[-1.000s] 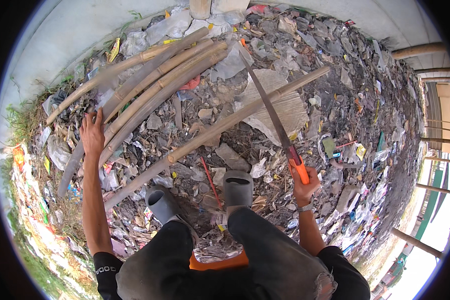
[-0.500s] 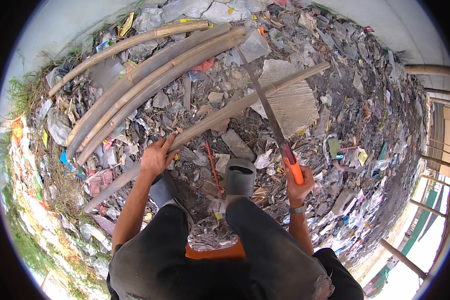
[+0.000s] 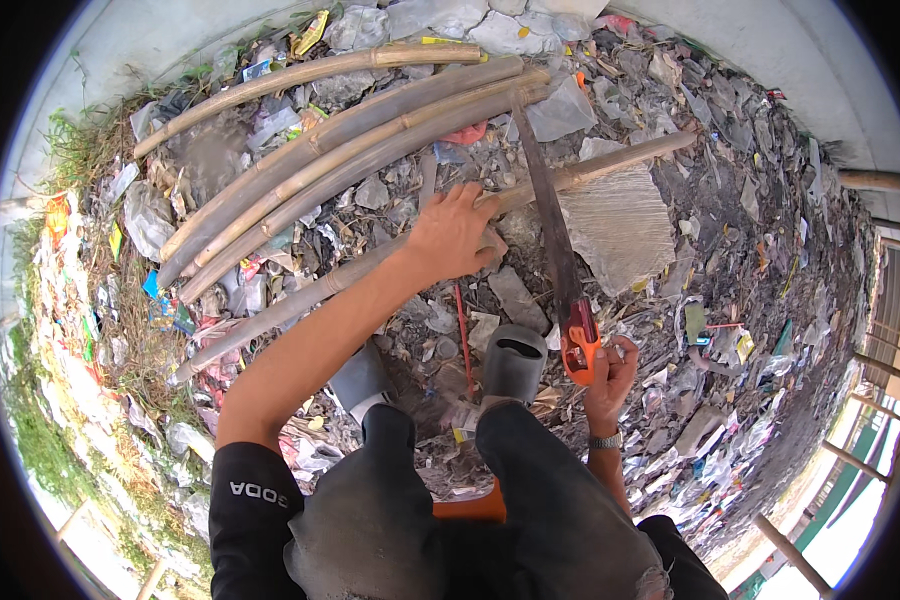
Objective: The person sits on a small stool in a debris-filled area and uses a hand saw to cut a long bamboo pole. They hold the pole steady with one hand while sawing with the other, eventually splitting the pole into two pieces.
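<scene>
A long bamboo pole (image 3: 345, 275) lies slanting over the ground in front of my boots. My left hand (image 3: 455, 235) grips it near its middle, fingers over its far side. My right hand (image 3: 610, 380) pinches the end of the orange handle of a hand saw (image 3: 548, 215), with thumb and fingertips. The dark blade points away from me and crosses above the pole, just right of my left hand. Whether the teeth touch the bamboo I cannot tell. Under the pole's far right part lies a flat ridged grey slab (image 3: 620, 220).
Several cut bamboo poles (image 3: 345, 125) lie side by side at the far left. Litter, plastic scraps and stones cover the ground. My grey boots (image 3: 515, 360) stand near the pole, with a thin red stick (image 3: 464, 335) between them. A pale wall (image 3: 770, 70) rises beyond.
My left hand has slid along the bamboo pole to the right, closer to the saw. The right hand's hold on the handle has loosened to a pinch, and the saw has turned slightly.
</scene>
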{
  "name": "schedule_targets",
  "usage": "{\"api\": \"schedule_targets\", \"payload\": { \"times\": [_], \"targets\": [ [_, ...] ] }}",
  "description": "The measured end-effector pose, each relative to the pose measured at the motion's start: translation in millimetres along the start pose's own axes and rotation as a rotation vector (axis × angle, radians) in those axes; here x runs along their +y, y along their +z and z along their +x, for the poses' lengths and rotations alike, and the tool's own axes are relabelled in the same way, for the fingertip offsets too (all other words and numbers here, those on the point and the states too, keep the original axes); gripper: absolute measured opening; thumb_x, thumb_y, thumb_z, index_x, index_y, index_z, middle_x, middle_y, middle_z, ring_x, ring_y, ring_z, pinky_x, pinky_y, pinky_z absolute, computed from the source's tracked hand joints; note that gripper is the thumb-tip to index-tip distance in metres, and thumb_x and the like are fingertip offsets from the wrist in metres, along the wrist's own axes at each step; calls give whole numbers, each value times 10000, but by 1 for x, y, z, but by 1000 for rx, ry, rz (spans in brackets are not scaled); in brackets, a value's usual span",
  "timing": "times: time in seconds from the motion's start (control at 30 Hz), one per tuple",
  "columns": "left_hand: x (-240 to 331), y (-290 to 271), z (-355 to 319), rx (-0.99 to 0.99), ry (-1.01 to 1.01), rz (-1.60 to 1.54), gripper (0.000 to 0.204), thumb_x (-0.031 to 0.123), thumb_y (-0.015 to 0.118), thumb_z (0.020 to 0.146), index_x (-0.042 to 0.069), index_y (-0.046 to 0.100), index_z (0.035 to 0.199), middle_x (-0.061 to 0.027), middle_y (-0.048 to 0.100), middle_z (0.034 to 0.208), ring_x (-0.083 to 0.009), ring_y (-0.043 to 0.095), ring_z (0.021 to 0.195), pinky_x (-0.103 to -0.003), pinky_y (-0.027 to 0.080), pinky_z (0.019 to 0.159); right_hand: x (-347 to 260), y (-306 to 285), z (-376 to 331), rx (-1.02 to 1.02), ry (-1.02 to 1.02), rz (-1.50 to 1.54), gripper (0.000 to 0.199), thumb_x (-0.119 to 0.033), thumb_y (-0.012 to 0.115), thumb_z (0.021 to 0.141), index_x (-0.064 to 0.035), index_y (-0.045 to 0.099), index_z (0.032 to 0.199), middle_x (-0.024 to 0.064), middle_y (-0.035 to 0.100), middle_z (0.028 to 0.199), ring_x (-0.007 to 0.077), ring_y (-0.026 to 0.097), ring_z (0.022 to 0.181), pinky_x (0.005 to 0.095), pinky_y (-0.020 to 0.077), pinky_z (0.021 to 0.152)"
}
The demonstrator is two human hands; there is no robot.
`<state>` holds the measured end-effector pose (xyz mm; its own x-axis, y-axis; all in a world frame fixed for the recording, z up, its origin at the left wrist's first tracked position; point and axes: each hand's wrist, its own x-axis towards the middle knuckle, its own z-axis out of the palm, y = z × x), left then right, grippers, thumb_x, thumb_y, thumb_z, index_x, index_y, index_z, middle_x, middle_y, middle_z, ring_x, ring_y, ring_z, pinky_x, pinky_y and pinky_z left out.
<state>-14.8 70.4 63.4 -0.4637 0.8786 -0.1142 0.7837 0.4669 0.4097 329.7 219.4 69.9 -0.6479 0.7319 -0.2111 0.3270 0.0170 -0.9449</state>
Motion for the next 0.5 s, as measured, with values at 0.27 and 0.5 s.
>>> {"api": "schedule_targets", "payload": {
  "times": [0.27, 0.5],
  "targets": [
    [-12, -59, 63, -474, 92, 213, 829, 402, 830, 796, 57, 491, 1470, -227, 508, 1419, -393, 509, 1345, -513, 484, 1036, -61, -27, 8, -60, 125, 348, 931, 46, 630, 752, -38, 242, 1594, 111, 655, 1138, 159, 629, 969, 330, 523, 896],
    [-14, 61, 79, -217, -264, -187, 724, 384, 780, 855, 72, 496, 1443, -243, 680, 1184, -439, 682, 1082, -519, 548, 930, -41, -26, 12, -5, 85, 345, 509, -135, 682, 949, 29, 555, 1414, 97, 701, 1089, 140, 652, 926, 298, 534, 856]
  ]
}}
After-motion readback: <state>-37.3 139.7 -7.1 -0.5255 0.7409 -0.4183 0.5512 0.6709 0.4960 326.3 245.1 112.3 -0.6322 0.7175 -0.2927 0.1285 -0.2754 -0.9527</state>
